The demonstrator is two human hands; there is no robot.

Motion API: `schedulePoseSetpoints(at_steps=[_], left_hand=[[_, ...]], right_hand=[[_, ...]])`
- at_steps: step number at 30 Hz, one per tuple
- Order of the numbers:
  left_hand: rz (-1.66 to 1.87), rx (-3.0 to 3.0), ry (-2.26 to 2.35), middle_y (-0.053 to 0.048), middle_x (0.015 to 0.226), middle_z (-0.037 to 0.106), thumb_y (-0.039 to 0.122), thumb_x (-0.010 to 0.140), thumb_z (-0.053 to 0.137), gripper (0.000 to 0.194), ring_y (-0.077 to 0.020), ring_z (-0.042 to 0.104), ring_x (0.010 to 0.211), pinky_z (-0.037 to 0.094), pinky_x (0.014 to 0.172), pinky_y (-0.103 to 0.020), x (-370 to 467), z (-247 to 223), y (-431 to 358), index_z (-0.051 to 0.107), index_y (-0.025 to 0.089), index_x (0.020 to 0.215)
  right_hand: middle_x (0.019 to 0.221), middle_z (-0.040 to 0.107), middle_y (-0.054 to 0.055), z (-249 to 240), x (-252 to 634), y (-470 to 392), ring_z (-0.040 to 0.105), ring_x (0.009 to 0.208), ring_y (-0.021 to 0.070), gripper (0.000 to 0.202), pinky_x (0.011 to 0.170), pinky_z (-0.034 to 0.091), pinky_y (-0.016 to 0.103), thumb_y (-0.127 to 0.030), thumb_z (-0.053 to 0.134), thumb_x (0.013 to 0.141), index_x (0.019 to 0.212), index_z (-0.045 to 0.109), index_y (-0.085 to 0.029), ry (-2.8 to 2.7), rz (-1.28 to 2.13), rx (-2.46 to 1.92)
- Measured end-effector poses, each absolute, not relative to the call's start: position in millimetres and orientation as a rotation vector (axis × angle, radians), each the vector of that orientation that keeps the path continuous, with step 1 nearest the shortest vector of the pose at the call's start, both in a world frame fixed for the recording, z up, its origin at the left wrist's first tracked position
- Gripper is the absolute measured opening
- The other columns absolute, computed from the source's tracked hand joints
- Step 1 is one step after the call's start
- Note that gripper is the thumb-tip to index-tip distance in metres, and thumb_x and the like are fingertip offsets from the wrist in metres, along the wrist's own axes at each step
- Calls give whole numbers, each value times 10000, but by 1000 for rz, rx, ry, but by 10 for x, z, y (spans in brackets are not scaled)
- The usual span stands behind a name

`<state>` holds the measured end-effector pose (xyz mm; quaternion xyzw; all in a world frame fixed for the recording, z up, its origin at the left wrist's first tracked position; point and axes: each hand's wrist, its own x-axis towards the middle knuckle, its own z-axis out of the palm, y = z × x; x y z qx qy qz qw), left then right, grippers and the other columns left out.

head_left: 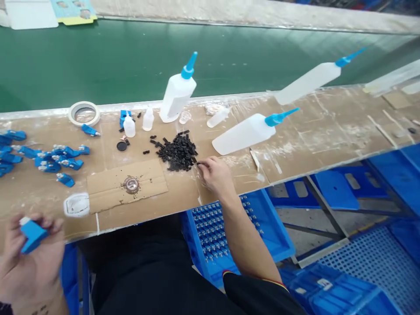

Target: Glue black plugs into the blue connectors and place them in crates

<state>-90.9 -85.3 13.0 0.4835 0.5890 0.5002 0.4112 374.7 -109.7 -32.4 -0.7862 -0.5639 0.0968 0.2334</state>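
One blue plastic part (34,236) rests in our left hand (36,267), fingers curled around it; our right hand (215,178) pinches a small black piece (198,163) at the black pile (178,151), probably heaped for easy reach.

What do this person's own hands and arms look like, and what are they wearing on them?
The left hand and right hand are bare, without gloves. The right arm has a short black sleeve edged with thin red and yellow trim. Small dark marks show on the left wrist, beside something dark at the picture's edge, too cut off to identify.
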Motion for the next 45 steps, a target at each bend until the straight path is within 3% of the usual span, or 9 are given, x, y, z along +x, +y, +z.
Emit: schedulePoseSetpoints(at_steps=[3,10,13,19,28,35,38,41,45], left_hand=[[1240,649,1161,-2,713,485,339,866,596,159,-131,413,618,360,549,-296,-569,120,-965,709,365,974],[794,1134,815,0,826,572,299,899,676,175,-111,519,660,422,583,-249,263,112,-1030,643,256,1065],[678,1350,827,-11,827,617,331,933,636,147,-129,556,734,452,701,-271,426,177,-1024,653,201,1000],[684,1329,879,-6,795,570,404,950,598,255,-133,512,735,414,705,-273,318,122,-1079,602,174,842],[473,1409,852,-27,837,596,437,977,538,311,-161,547,806,434,774,-298,-63,7,-1118,681,176,888],[609,837,787,11,709,481,554,923,594,412,-82,414,571,327,510,-218,10,-148,-1287,618,146,872],[697,669,788,-1,769,536,498,904,626,348,-90,457,585,298,495,-208,20,-130,-1287,600,181,1046],[840,546,780,-57,961,651,348,854,614,377,-140,563,712,390,566,-244,-51,-106,-1251,517,233,1200],[939,586,850,-95,1087,720,190,806,621,350,-186,627,923,484,778,-324,-182,-114,-1238,533,225,1143]], right_hand=[[906,699,94,-260,3573,-1217,625,803,224,184,772,512,376,-347,563,895,903,662,-192,-1236,423,-2008],[833,639,28,-88,2504,-1504,561,631,135,387,514,459,252,-517,771,800,1080,658,-274,-660,1154,-1277],[869,643,28,-69,2146,-1528,552,609,117,267,509,472,250,-464,748,848,1051,711,-295,-711,1306,-1112],[861,677,19,14,1982,-1523,634,729,145,179,609,531,264,-235,720,891,1044,756,-319,-1236,1077,-1236],[783,675,30,0,1906,-1433,637,676,160,189,623,564,284,-374,767,855,980,722,-239,-1814,935,-1186],[904,680,55,82,1846,-1398,654,781,178,249,677,575,304,-203,650,933,1168,695,-270,-1921,792,-1168],[947,689,61,140,1961,-1269,665,826,190,261,707,571,313,-205,665,919,1173,680,-262,-1959,748,-1189],[965,692,61,194,2131,-1023,665,879,210,229,757,554,339,-246,684,913,1142,683,-256,-2049,624,-1309],[937,682,64,214,2216,-686,644,902,228,156,743,504,335,-299,661,931,1064,702,-229,-2334,460,-1432]])
